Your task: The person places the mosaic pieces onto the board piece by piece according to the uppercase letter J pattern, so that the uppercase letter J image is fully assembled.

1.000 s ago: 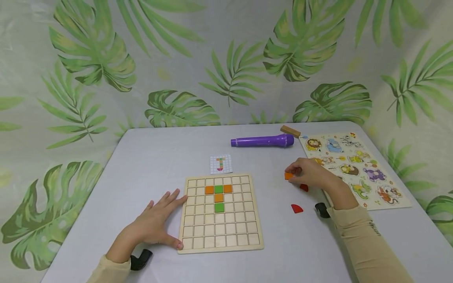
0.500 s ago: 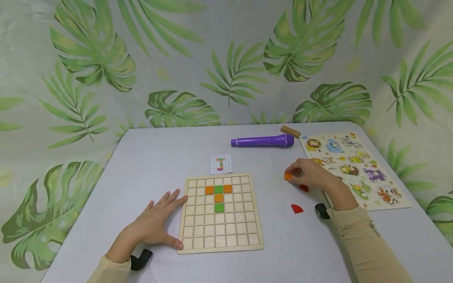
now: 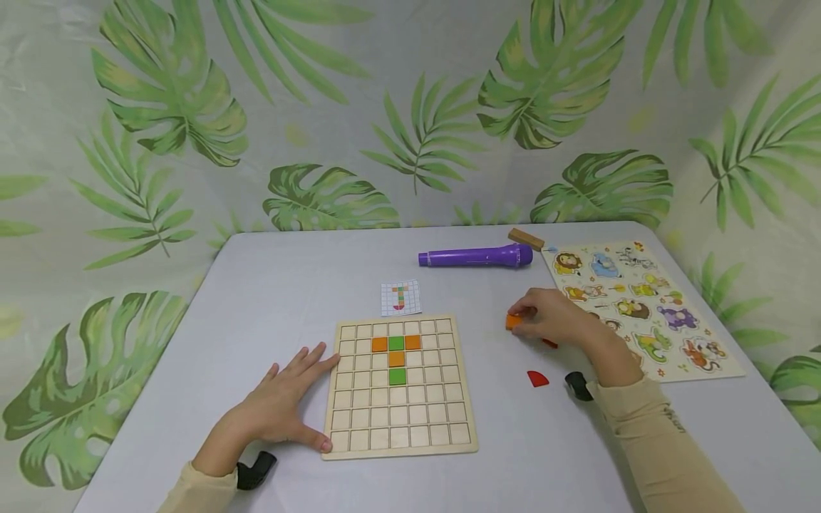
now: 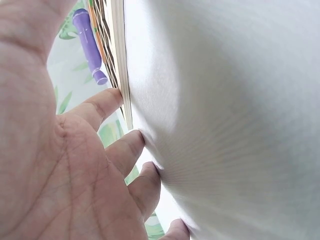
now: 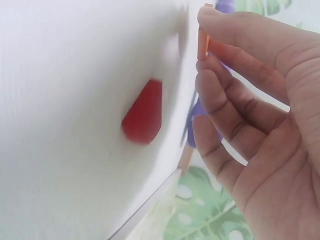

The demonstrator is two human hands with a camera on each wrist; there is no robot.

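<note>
Along the right edge of the counter [image 3: 301, 278] lies one animal puzzle board [image 3: 654, 324]; toward the near edge, about mid-width, one wooden grid board [image 3: 417, 415]. The left hand [image 3: 282, 399], fingers spread apart, touches its left side, seemingly to steady it. The right hand [image 3: 549, 317] has its grip clamped on an orange tile [image 3: 512, 322] between the boards, a pinch that likely suits so small a piece. One purple microphone [image 3: 474, 256] and one wooden block [image 3: 526, 238] lie near the far edge. One pattern card [image 3: 400, 297] sits just beyond the grid, probably for easy viewing. Three more orange tiles and two green tiles [image 3: 397, 376] occupy cells; two red quarter-circles [image 3: 537, 378] lie right of them, one partly hidden.
</note>
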